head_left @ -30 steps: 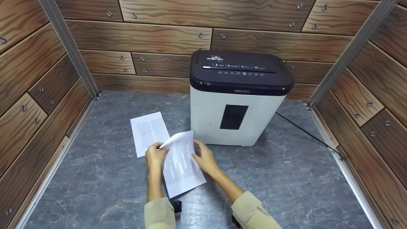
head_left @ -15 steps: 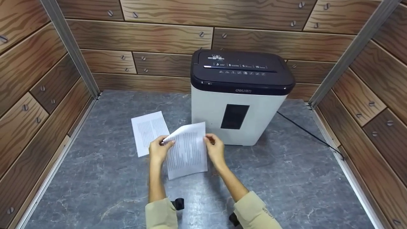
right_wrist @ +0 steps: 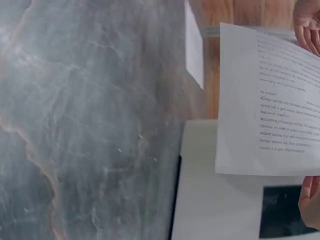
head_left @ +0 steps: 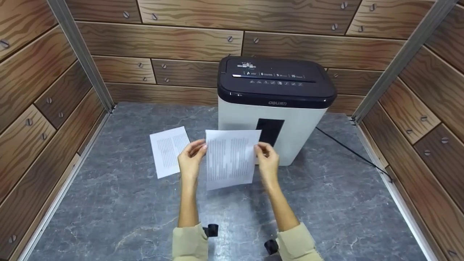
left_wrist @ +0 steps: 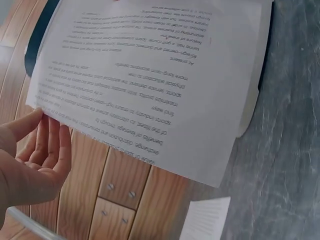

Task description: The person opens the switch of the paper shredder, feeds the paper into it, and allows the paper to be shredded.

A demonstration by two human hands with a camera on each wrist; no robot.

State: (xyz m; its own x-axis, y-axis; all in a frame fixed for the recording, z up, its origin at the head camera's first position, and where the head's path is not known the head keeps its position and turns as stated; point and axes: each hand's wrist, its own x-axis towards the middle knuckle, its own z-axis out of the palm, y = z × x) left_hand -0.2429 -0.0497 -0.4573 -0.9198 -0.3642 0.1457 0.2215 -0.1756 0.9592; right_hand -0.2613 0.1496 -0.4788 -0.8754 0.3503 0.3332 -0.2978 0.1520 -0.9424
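A printed sheet of paper [head_left: 231, 159] hangs upright between both hands, in front of the paper shredder [head_left: 235, 116]. My left hand [head_left: 191, 156] pinches its left edge near the top between thumb and fingers. On the opposite edge, my right hand [head_left: 267, 157] pinches it in the same way. Lines of text cover the sheet [left_wrist: 145, 85] in the left wrist view, where the left hand [left_wrist: 37, 155] grips its margin. In the right wrist view the sheet [right_wrist: 265, 110] overlaps the shredder's white body [right_wrist: 215, 200].
More printed paper [head_left: 166, 152] lies on the grey marbled surface [head_left: 119, 203] to the left. The shredder's dark lid [head_left: 275, 87] has a long feed slot. A black cord [head_left: 348, 148] runs right from it. Wood-patterned walls [head_left: 163, 43] enclose three sides.
The sheet has been lifted off the surface and moved right and forward toward the shredder. My right hand, loosely beside it earlier, now pinches its edge. The other paper stays put.
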